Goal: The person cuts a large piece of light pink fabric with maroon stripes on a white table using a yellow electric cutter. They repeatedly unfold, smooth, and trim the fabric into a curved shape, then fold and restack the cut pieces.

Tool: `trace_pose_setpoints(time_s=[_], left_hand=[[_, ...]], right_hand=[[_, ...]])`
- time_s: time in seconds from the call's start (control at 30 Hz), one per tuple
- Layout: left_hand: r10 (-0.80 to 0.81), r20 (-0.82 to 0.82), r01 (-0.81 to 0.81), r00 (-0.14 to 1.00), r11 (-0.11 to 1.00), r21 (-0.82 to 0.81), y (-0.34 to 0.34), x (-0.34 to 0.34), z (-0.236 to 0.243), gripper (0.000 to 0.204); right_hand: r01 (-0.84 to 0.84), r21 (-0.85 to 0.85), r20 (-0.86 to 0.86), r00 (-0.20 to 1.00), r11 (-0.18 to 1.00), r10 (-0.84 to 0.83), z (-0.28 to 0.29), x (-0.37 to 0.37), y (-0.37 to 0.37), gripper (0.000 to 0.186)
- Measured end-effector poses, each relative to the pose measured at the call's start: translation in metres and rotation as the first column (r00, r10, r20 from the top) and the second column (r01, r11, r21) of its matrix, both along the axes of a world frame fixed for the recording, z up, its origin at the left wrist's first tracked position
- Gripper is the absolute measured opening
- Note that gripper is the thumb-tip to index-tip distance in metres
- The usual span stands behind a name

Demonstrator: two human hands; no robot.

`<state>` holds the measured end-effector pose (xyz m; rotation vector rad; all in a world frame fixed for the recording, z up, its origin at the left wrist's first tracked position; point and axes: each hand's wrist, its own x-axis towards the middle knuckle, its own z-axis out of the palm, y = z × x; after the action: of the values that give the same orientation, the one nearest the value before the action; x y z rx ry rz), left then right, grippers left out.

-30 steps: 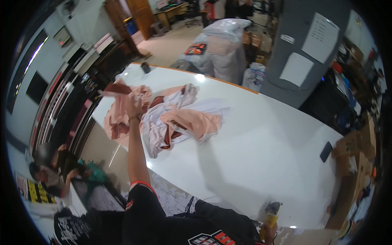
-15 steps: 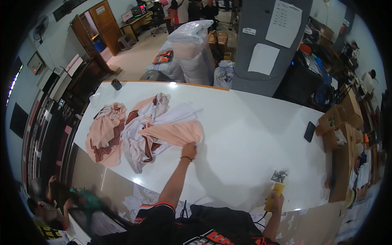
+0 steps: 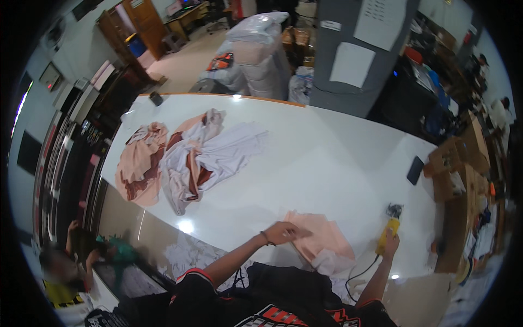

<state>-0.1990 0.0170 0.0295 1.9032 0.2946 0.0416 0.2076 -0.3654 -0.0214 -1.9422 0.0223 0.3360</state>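
Note:
A peach fabric piece with a whitish part at its near end lies on the white table in front of me. My left hand is over its left edge, fingers stretched out and somewhat blurred; whether they touch the cloth is unclear. In my right hand is a yellow corded electric fabric cutter, its metal head pointing away from me, to the right of the fabric. Farther left lie a crumpled white and brown cloth pile and a peach and brown cloth pile.
A dark phone lies near the table's right end, by cardboard boxes. At the far left corner stands a small dark cup. The cutter's cord runs toward me. Another person is at lower left.
My left hand has drawn the peach fabric from the pile toward me and right, and its fingers have loosened. My right hand has moved the cutter right and farther away.

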Motion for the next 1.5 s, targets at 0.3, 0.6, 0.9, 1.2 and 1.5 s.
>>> trace_pose_setpoints(time_s=[0.3,0.6,0.9,1.2,1.5], left_hand=[[0.353,0.089,-0.337,0.931,0.741,0.581,-0.019,0.036,-0.034,0.067],[0.291,-0.071,-0.226,0.954,0.855,0.468,0.043,0.059,-0.036,0.022],[0.428,0.214,-0.472,0.878,0.846,0.248,0.106,-0.013,0.039,0.022],[0.345,0.438,-0.351,0.830,0.934,-0.071,0.079,-0.061,0.160,0.023],[0.047,-0.002,-0.045,0.999,0.930,-0.366,0.062,-0.052,0.176,0.061]], right_hand=[[0.196,-0.634,0.397,0.913,0.748,0.097,0.023,-0.007,0.034,0.057],[-0.337,-0.486,0.419,0.719,0.806,0.554,0.021,-0.106,0.105,0.043],[-0.431,-0.066,0.251,0.866,0.900,0.433,0.038,-0.109,0.171,0.016],[-0.785,0.160,0.264,0.618,0.598,0.741,0.244,-0.064,0.182,0.010],[-0.838,-0.273,0.230,0.421,0.473,0.878,0.326,0.035,0.251,0.017]])
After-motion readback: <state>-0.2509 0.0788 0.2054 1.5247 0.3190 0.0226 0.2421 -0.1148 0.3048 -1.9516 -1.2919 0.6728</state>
